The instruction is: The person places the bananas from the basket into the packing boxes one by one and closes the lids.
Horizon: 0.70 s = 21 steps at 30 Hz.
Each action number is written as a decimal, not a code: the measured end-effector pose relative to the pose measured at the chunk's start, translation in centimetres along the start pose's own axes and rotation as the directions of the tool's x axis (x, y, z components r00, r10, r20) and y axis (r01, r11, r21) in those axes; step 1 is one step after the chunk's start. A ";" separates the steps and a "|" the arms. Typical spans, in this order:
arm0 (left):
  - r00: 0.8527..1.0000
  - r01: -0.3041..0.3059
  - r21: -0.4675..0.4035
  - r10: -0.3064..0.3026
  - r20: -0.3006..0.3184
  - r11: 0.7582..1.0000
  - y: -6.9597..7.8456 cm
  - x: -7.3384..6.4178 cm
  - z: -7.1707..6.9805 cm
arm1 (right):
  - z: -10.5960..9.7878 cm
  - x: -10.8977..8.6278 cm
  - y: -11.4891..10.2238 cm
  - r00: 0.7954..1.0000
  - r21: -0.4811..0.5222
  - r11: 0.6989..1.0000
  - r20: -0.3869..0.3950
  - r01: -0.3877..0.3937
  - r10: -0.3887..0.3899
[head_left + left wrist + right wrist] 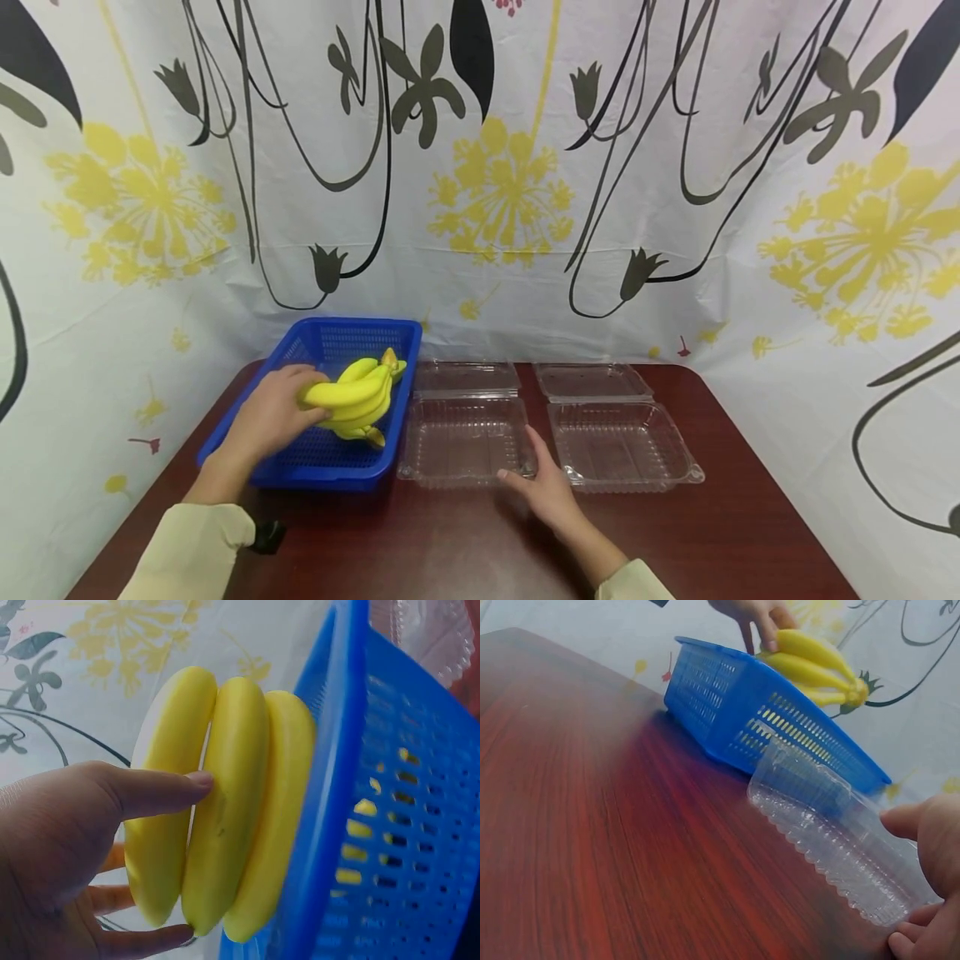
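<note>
My left hand [281, 408] holds a bunch of yellow bananas [356, 400] over the blue basket [225, 437]. In the left wrist view, the thumb lies across the bananas [232, 810] and the other fingers reach beneath them. More yellow fruit shows below the bunch inside the basket, partly hidden. At the front right corner of the left clear plastic container [465, 475], my right hand [547, 492] grips the edge between thumb and fingers. That container [825, 840] stands with its lid [465, 379] folded back; some of my right fingers are cut off in the right wrist view.
A second clear plastic container [622, 446], lid folded back, stands to the right of the first. Basket and containers sit side by side on a dark red wooden table [450, 542]. A white patterned cloth [487, 292] hangs behind and around the table.
</note>
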<state>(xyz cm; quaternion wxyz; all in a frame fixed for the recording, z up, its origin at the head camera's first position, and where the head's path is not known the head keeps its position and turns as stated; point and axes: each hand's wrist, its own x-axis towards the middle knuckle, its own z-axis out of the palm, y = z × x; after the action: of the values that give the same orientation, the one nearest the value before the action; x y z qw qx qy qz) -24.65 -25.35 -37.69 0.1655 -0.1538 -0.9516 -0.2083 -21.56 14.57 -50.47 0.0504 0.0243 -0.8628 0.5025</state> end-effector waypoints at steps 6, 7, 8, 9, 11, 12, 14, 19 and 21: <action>0.997 -0.048 -0.007 0.048 -0.061 0.999 1.5 1.1 0.1 | 0.2 0.1 0.2 1.000 0.004 1.000 -0.002 -0.016 0.016; 0.996 -0.058 -0.007 0.058 -0.069 0.998 1.8 1.3 0.1 | 0.2 0.1 0.3 1.000 0.009 1.000 0.001 -0.018 0.018; 0.995 -0.064 -0.007 0.063 -0.075 0.998 2.1 1.4 0.2 | 0.2 0.0 0.3 1.000 0.015 1.000 0.001 -0.019 0.019; 0.995 -0.065 -0.007 0.064 -0.078 0.998 2.4 1.5 0.2 | 0.2 0.0 0.3 1.000 0.022 1.000 0.003 -0.020 0.020; 0.994 -0.063 0.000 0.063 -0.084 0.998 3.0 1.8 0.4 | 0.2 0.0 0.3 1.000 0.031 0.999 0.002 -0.015 0.015; 0.994 -0.064 0.003 0.064 -0.087 0.998 3.4 1.9 0.5 | 0.2 0.0 0.3 1.000 0.036 0.999 0.001 -0.014 0.014; 0.994 -0.066 0.007 0.066 -0.091 0.998 4.1 2.1 0.8 | 0.1 0.0 0.3 1.000 0.044 0.999 -0.002 -0.015 0.015; 0.989 -0.096 0.009 0.096 -0.114 0.995 6.0 2.4 1.6 | 0.2 -0.1 0.3 1.000 0.065 0.998 -0.003 -0.024 0.024; 0.986 -0.101 0.008 0.101 -0.129 0.995 6.6 2.5 2.0 | 0.1 -0.1 0.2 1.000 0.069 0.997 -0.002 -0.019 0.019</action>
<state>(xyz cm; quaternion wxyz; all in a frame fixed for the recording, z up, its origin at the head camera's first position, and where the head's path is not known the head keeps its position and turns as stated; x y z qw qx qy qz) -24.99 -18.19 -36.20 0.2372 -0.1880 -0.9300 -0.2083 -21.50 14.52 -50.69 0.0457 0.0172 -0.8449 0.5327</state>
